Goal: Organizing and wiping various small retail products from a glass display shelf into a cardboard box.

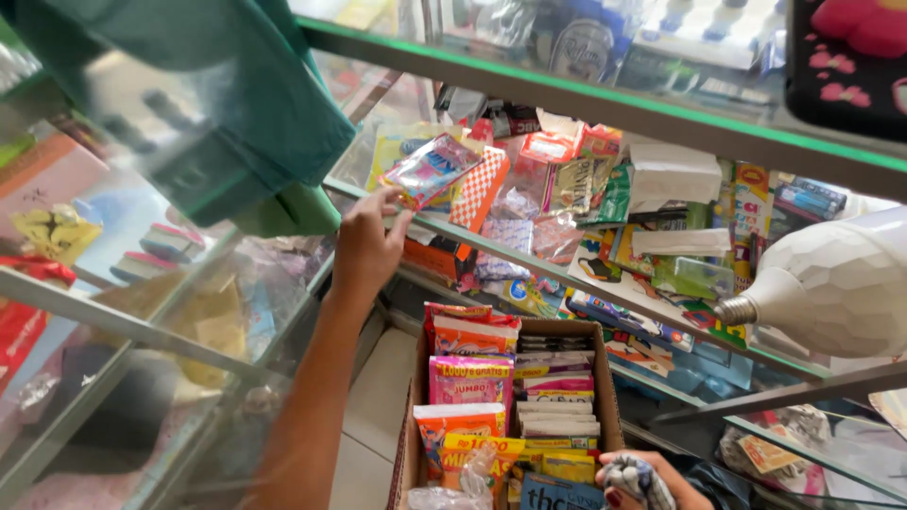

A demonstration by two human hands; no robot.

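At the glass shelf (529,250) | left hand (367,247) pinching shiny packet (430,170), tilted to slot in | right hand (641,480) clenched round patterned bundle (639,477) over cardboard box (605,397)

Glass shelves (605,99) with green edges are seen across a shop display, crowded with packets. A pale tiled floor (373,406) is visible below. A glass cabinet (123,326) is set at left.
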